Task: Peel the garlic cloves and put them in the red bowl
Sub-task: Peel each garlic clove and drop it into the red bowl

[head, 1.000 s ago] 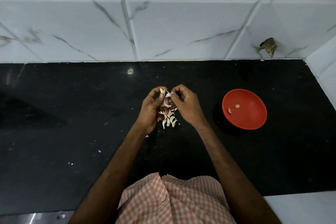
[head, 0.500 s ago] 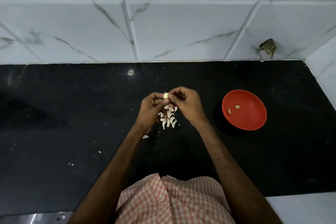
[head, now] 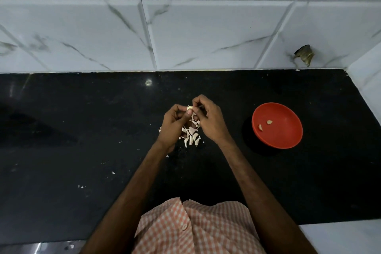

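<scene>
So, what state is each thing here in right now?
garlic clove: pinched between both hands above the counter, looks partly peeled.
left hand: curled, pinching the clove.
right hand: curled, pinching at the clove.
red bowl: upright on the counter, holding two peeled cloves.
garlic pile: loose on the counter under the hands.

Your left hand (head: 173,123) and right hand (head: 210,119) pinch a garlic clove (head: 189,107) above the peel pile (head: 191,134); red bowl (head: 288,140) at right.
</scene>
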Action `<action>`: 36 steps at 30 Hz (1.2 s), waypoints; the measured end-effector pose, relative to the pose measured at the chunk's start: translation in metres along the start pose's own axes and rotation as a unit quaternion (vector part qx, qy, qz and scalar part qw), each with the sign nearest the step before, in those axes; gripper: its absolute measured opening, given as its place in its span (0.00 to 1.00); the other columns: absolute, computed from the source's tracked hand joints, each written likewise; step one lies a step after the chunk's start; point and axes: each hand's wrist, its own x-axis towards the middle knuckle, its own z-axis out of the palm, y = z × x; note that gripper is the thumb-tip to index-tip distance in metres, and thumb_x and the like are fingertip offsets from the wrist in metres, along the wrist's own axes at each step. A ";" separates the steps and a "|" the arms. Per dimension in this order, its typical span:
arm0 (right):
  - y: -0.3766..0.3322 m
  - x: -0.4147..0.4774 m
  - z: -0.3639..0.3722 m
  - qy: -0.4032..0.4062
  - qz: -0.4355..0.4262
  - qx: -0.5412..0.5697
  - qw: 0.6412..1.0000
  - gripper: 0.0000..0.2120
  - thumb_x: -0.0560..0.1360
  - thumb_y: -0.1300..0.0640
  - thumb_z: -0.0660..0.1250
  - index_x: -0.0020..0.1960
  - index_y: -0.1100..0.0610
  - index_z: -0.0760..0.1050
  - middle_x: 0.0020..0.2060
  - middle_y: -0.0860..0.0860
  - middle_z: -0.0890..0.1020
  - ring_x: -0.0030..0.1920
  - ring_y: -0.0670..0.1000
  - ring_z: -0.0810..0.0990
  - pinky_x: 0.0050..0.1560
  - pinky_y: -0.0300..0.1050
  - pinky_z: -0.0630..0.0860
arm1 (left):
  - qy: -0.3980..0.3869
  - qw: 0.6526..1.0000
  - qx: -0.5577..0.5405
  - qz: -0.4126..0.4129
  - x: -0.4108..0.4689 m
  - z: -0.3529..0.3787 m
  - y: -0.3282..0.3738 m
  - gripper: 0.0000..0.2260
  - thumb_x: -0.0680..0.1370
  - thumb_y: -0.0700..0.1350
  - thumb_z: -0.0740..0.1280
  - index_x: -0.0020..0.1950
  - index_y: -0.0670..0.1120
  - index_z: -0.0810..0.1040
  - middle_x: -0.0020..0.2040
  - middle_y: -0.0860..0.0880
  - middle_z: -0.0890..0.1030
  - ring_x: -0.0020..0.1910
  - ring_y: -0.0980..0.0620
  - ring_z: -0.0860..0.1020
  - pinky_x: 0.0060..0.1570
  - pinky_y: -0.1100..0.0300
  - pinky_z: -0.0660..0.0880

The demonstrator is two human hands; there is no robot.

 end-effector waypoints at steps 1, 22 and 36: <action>0.001 -0.001 0.002 0.006 -0.020 -0.012 1.000 0.06 0.79 0.70 0.63 0.46 0.62 0.73 0.41 0.50 0.76 0.40 0.43 0.74 0.40 0.35 0.72 | 0.004 1.000 -0.016 -0.008 0.000 0.001 0.000 0.04 0.83 0.43 0.65 0.52 0.43 0.76 0.40 0.50 0.81 0.36 0.54 0.77 0.29 0.61 0.71; 0.012 -0.007 0.000 0.023 -0.001 -0.024 0.999 0.11 0.80 0.66 0.65 0.59 0.58 0.80 0.47 0.49 0.83 0.49 0.45 0.82 0.52 0.39 0.78 | 0.076 0.991 -0.109 -0.019 0.002 0.000 -0.002 0.06 0.83 0.42 0.66 0.57 0.41 0.79 0.40 0.51 0.80 0.36 0.56 0.78 0.33 0.64 0.74; 0.004 -0.006 0.009 0.046 0.048 -0.032 0.997 0.05 0.78 0.58 0.72 0.47 0.60 0.84 0.38 0.48 0.85 0.40 0.44 0.82 0.43 0.40 0.79 | 0.095 0.991 -0.095 0.001 0.003 0.001 -0.008 0.09 0.83 0.39 0.64 0.60 0.36 0.78 0.43 0.46 0.81 0.35 0.58 0.79 0.34 0.66 0.75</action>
